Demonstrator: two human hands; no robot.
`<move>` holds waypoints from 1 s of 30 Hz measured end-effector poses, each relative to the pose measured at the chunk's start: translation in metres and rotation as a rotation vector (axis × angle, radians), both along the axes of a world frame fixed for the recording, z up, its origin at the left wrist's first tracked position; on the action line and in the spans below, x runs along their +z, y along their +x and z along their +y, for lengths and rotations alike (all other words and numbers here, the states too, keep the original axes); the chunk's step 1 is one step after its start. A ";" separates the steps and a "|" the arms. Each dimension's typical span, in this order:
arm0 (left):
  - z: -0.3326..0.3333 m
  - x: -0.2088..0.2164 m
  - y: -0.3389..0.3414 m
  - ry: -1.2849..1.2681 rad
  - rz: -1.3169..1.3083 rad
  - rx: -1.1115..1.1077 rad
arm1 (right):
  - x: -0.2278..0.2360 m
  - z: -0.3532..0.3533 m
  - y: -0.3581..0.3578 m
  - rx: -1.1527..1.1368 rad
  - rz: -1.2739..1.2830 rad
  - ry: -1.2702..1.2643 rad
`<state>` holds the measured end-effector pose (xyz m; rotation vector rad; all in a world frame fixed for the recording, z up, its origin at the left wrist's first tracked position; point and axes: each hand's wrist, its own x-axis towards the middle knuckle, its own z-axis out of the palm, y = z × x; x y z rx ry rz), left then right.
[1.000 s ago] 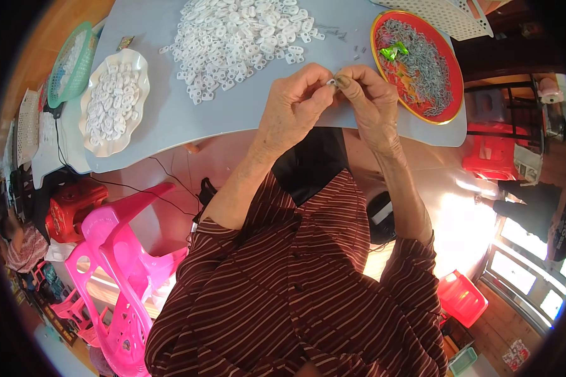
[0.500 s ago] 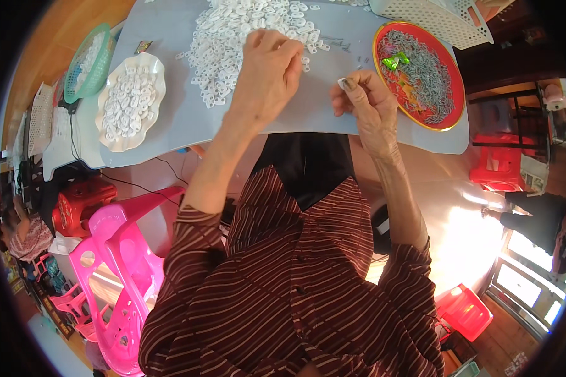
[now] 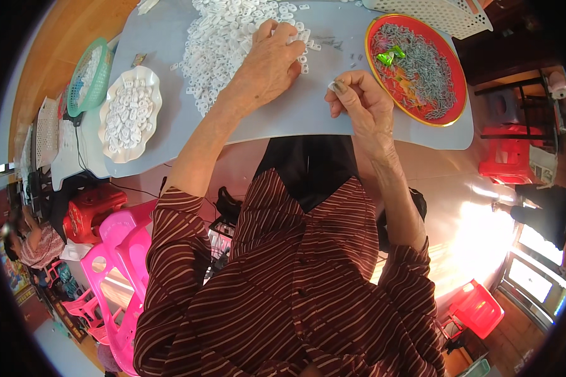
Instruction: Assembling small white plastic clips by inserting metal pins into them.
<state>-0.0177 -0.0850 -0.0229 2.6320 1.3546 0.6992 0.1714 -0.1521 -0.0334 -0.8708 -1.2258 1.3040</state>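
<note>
A large heap of small white plastic pieces with holes [image 3: 223, 53] lies on the grey-blue table [image 3: 324, 122]. Over the heap's right side is my left hand [image 3: 267, 66], fingers bent and spread apart, tips down among the pieces. I see nothing held in it, though the fingertips are partly hidden. My right hand [image 3: 365, 103] hovers by the table's near edge, thumb and fingers pinched on a small white plastic piece [image 3: 331, 85]. Right of that hand stands a red gold-rimmed tray [image 3: 374, 47] with many small grey metal-looking parts [image 3: 434, 75] and a green wrapper [image 3: 391, 55].
On the left, a white scalloped dish [image 3: 154, 85] holds more white pieces, and a green basket [image 3: 100, 78] is beside it. A white perforated basket [image 3: 443, 17] stands at the back right. Pink plastic chairs [image 3: 129, 245] are at lower left; a red stool [image 3: 478, 308] is lower right.
My left hand has spread its fingers, reaching into the heap's right side. The right hand keeps its pinch on the white piece, almost in place. The whole view has shifted slightly.
</note>
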 end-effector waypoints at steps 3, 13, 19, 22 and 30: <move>0.001 -0.001 0.002 0.019 -0.037 -0.023 | 0.000 0.000 -0.002 -0.002 0.009 -0.009; -0.026 0.022 0.009 -0.736 -0.773 -0.060 | -0.008 0.001 0.000 -0.063 0.048 0.013; -0.027 0.027 0.005 -0.943 -0.826 -0.071 | -0.003 -0.001 -0.004 -0.058 -0.030 0.030; -0.026 0.028 0.005 -0.911 -0.691 -0.073 | -0.002 -0.002 -0.005 -0.050 -0.056 0.030; -0.014 0.032 0.001 -0.785 -0.426 -0.159 | -0.001 0.000 -0.004 0.007 -0.122 0.038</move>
